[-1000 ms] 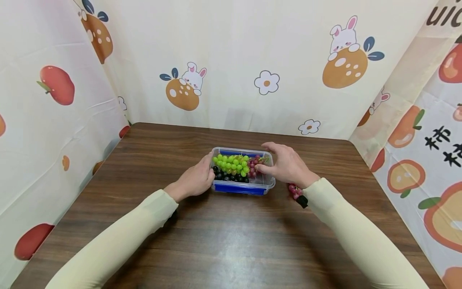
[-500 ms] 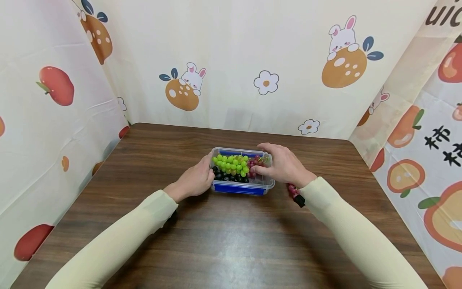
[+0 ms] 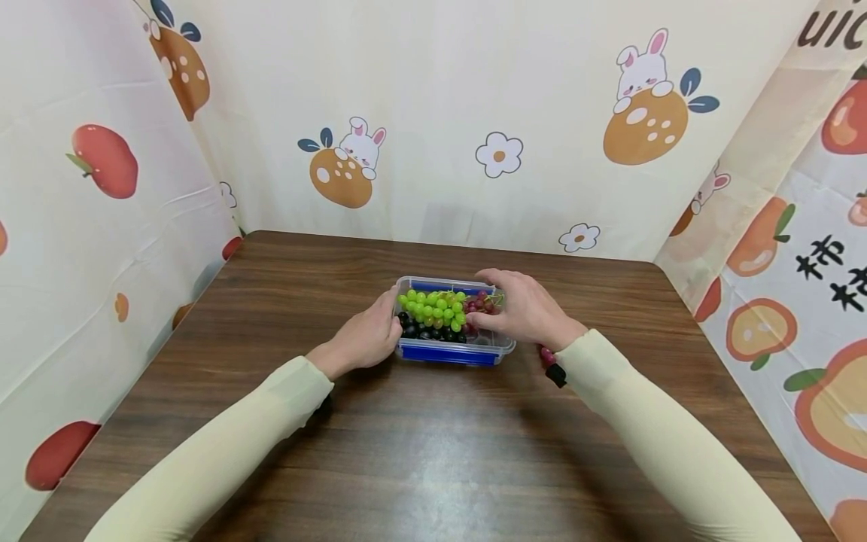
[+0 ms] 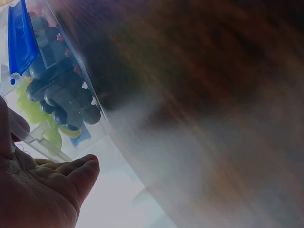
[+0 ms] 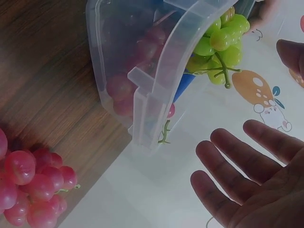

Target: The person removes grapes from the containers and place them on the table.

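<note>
A clear plastic container (image 3: 450, 355) with blue clips stands on the wooden table. Inside are green grapes (image 3: 433, 305), black grapes (image 3: 433, 333) and red grapes (image 3: 479, 302). My left hand (image 3: 369, 331) rests against the container's left end; its nearly straight fingers touch the wall in the left wrist view. Over the container's right end is my right hand (image 3: 524, 305), partly hiding the red grapes. Its spread fingers (image 5: 232, 156) hold nothing in the right wrist view. Another bunch of red grapes (image 5: 38, 185) lies on the table, right of the container, mostly hidden under the right wrist.
The brown wooden table (image 3: 433, 452) extends around the container. A fruit-and-rabbit printed curtain (image 3: 433, 150) hangs behind it and along both sides. A small black item (image 3: 555, 375) shows by the right cuff.
My right hand has shifted slightly left over the container, its thumb now closer to the green grapes. The black item by the cuff has moved with it. Left hand and container look still.
</note>
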Tool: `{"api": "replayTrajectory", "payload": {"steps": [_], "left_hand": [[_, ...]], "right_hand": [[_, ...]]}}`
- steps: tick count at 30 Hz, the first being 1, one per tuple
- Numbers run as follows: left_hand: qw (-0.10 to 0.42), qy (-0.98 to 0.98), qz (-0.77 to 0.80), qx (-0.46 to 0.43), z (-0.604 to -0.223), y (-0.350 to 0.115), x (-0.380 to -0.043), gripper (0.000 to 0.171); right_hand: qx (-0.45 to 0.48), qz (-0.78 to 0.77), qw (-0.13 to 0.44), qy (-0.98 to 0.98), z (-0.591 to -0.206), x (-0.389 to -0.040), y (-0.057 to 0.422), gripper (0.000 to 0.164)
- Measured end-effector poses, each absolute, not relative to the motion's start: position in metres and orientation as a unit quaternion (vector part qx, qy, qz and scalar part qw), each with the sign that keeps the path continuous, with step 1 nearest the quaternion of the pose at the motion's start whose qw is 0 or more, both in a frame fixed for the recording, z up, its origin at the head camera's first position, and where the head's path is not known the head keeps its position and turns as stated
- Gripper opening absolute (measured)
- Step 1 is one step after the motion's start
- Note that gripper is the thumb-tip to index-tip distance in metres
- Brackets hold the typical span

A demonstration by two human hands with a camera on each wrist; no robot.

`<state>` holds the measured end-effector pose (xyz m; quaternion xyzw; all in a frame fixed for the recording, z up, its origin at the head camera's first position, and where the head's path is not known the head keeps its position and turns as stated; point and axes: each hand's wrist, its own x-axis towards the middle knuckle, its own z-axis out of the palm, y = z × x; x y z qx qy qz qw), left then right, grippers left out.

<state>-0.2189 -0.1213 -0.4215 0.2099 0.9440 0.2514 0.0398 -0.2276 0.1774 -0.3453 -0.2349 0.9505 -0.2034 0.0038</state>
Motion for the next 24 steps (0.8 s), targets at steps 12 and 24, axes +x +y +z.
{"api": "replayTrajectory", "payload": {"steps": [12,24], "left_hand": [[0.04,0.943,0.251,0.212,-0.421,-0.121,-0.219,0.067],[0.042,0.943,0.252,0.211,-0.42,-0.121,-0.218,0.067]], "right_hand": [[-0.249,-0.191,0.004,0.949,-0.344,-0.229,0.169,0.074],[-0.261,-0.184,0.0,0.947,-0.338,-0.23,0.163,0.075]]}}
